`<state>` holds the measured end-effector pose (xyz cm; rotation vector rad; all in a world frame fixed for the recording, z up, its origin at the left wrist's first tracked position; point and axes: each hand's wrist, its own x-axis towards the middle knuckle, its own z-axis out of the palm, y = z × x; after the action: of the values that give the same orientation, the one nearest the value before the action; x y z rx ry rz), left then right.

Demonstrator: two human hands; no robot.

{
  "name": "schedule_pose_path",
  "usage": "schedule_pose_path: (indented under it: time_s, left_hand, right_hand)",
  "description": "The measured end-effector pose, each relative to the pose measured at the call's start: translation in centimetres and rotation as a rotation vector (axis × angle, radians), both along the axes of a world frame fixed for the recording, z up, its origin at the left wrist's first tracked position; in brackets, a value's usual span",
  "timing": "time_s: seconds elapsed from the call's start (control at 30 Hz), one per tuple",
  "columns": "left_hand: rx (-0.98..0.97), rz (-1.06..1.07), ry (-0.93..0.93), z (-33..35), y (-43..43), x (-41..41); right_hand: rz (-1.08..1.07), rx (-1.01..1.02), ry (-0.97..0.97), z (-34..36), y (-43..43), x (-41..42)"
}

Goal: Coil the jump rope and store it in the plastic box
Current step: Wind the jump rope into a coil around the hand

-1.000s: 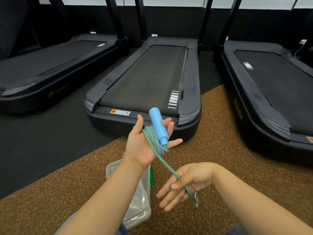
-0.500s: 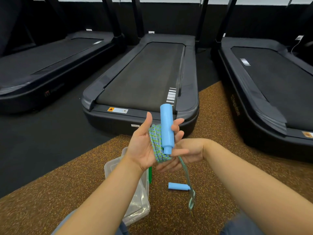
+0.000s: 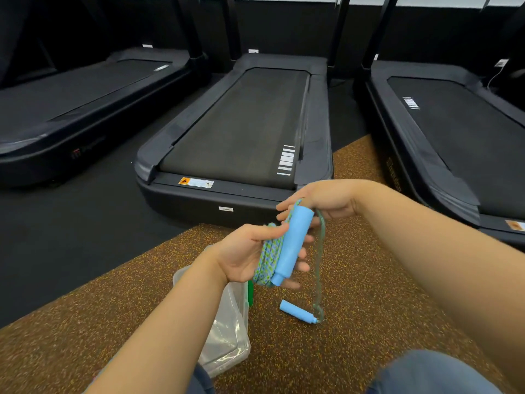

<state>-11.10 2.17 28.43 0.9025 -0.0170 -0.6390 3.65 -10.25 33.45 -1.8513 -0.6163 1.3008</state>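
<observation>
Speckled floor point(image 3: 355, 322) lies bare beside the box point(image 3: 227, 331); left hand point(image 3: 247, 254) clasps coiled rope point(image 3: 268, 260), right hand point(image 3: 326, 201) pinches its tail

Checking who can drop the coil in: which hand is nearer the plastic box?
Left. The left hand is just above the plastic box; the right hand is farther up and right.

Blue-handled jump rope point(image 3: 270, 260), mostly coiled, above clear plastic box point(image 3: 227, 331) on floor.
</observation>
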Motion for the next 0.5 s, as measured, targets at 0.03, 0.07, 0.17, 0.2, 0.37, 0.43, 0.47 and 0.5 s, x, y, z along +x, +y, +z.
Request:
schedule_pose_path:
  time_s: [0.03, 0.07, 0.17, 0.2, 0.37, 0.43, 0.47, 0.5]
  left_hand:
    - [0.037, -0.006, 0.029, 0.0, 0.1, 0.1]
    - [0.082, 0.0, 0.059, -0.1, 0.1, 0.2]
    - [0.199, 0.068, 0.14, -0.2, 0.1, 0.6]
    - [0.23, 0.106, 0.164, -0.3, 0.1, 0.9]
    - [0.42, 0.365, 0.192, -0.6, -0.6, 1.7]
    - [0.465, 0.528, 0.161, -0.6, -0.8, 2.0]
    - [0.455, 0.603, 0.153, -0.6, -0.8, 2.2]
    - [0.427, 0.672, 0.147, -0.6, -0.8, 2.3]
  right_hand:
    - [-0.017, -0.03, -0.02, 0.1, -0.1, 0.6]
    - [-0.022, -0.051, -0.034, 0.3, -0.2, 1.1]
    - [-0.014, -0.094, -0.049, 1.4, -0.4, 2.1]
    - [0.0, -0.11, -0.057, 1.8, -0.4, 2.2]
    - [0.112, -0.197, -0.088, 3.0, -0.3, 1.5]
    - [0.182, -0.223, -0.088, 3.3, -0.2, 0.7]
    - [0.213, -0.233, -0.089, 3.3, -0.2, 0.3]
    - [0.244, -0.239, -0.089, 3.3, -0.1, -0.1]
